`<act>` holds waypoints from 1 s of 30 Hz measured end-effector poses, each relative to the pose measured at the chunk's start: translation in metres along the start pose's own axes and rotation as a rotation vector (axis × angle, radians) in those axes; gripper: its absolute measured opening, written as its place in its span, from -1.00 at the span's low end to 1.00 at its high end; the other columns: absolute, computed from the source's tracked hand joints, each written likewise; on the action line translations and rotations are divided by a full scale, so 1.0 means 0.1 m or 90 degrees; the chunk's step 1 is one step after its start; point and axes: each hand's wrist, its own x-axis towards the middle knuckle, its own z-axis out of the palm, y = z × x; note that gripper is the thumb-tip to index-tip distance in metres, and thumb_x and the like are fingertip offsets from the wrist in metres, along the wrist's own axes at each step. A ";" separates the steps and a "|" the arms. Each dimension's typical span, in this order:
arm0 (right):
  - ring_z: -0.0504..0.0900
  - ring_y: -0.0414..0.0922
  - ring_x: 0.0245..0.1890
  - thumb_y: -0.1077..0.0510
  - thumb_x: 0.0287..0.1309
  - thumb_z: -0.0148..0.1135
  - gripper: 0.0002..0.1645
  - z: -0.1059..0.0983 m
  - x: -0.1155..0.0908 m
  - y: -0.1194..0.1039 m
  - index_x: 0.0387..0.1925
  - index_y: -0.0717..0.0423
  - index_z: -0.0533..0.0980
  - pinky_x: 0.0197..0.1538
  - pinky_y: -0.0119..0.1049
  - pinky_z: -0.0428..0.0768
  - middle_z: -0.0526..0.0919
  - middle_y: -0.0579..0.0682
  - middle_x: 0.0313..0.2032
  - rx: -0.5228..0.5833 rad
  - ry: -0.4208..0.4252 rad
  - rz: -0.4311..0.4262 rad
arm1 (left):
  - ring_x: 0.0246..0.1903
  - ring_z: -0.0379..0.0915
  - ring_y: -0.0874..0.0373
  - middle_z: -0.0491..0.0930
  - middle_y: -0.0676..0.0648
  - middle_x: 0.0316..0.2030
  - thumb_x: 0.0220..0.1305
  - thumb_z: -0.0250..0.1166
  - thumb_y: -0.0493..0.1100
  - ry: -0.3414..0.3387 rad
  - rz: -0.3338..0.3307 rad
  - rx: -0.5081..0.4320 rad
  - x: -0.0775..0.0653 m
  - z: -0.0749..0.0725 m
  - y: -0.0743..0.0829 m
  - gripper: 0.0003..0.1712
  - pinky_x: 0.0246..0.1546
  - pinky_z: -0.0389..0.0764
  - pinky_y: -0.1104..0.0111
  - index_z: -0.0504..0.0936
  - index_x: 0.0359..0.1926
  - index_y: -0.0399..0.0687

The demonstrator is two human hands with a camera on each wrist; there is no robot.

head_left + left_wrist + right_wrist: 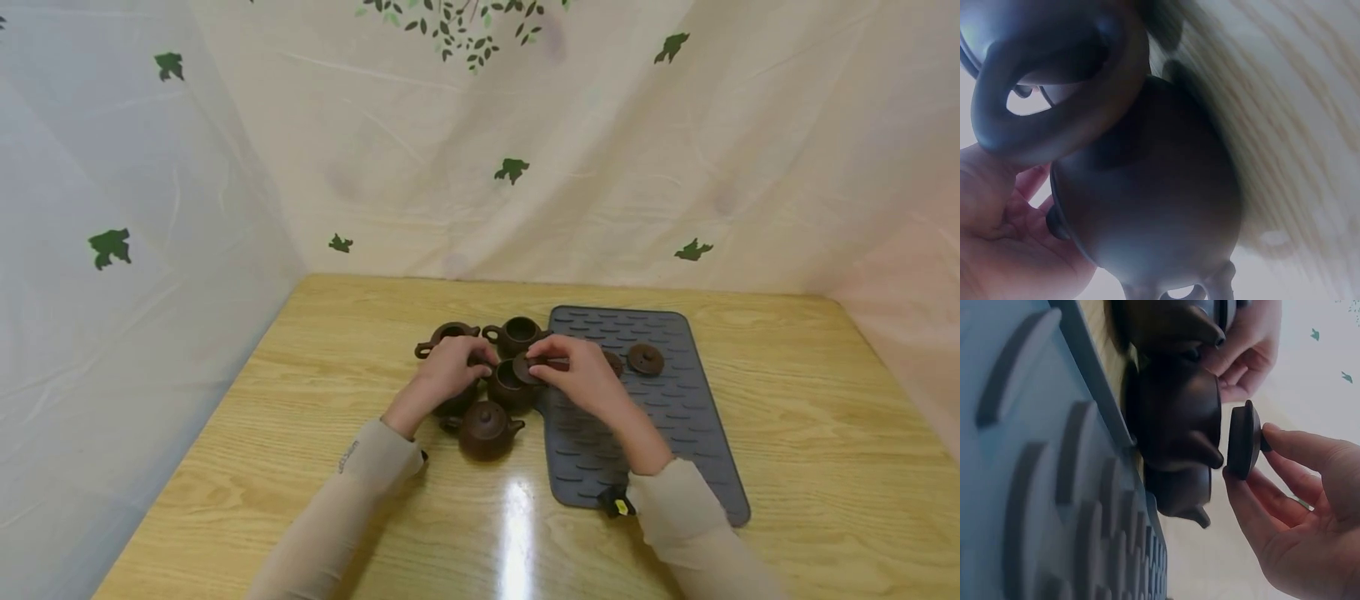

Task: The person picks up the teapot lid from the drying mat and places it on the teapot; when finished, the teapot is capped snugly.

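Note:
My right hand point(581, 371) pinches a round dark brown teapot lid point(1244, 440) by its knob. The lid hangs tilted right at the rim of an uncovered dark teapot point(506, 392). On that teapot's other side, my left hand point(452, 367) has its thumb and fingers curled at the handle, which the fingers mostly hide. A lidded teapot point(486, 433) stands nearest me, its spout pointing right. Another dark teapot point(456, 406) lies partly hidden under my left hand.
Behind stand two more uncovered teapots, one at back left point(452, 328) and one at back right point(519, 335). The grey ridged mat point(652, 450) to the right bears a loose lid point(647, 360) and another lid point(614, 362) partly behind my right hand. A patterned curtain point(420, 192) hangs behind the table.

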 end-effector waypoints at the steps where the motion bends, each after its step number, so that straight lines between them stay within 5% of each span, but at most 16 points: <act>1: 0.68 0.04 0.06 0.18 0.27 0.32 -0.77 0.02 0.01 0.00 -0.04 0.09 0.62 0.11 -0.09 0.68 0.70 0.09 -0.01 0.003 -0.001 0.000 | -0.14 0.68 0.09 0.77 0.00 -0.24 0.26 0.39 -0.25 0.000 0.001 0.000 0.00 0.00 0.00 -0.91 -0.03 0.65 0.17 0.72 -0.25 0.05; 17: 0.69 0.06 0.04 0.17 0.22 0.37 -0.75 0.26 0.06 0.01 -0.06 0.07 0.65 0.10 -0.01 0.66 0.71 0.09 0.01 -0.012 0.045 -0.048 | -0.14 0.68 0.08 0.77 0.00 -0.24 0.25 0.39 -0.26 0.008 0.002 0.001 -0.01 0.01 -0.01 -0.91 -0.02 0.65 0.15 0.72 -0.26 0.05; 30: 0.66 0.07 0.08 0.19 0.24 0.35 -0.76 0.27 0.05 0.04 -0.05 0.07 0.65 0.15 0.00 0.63 0.70 0.09 0.01 -0.009 0.025 -0.046 | -0.14 0.68 0.09 0.76 0.00 -0.23 0.27 0.38 -0.26 0.006 -0.001 -0.002 -0.01 0.05 -0.02 -0.90 -0.03 0.65 0.18 0.71 -0.25 0.06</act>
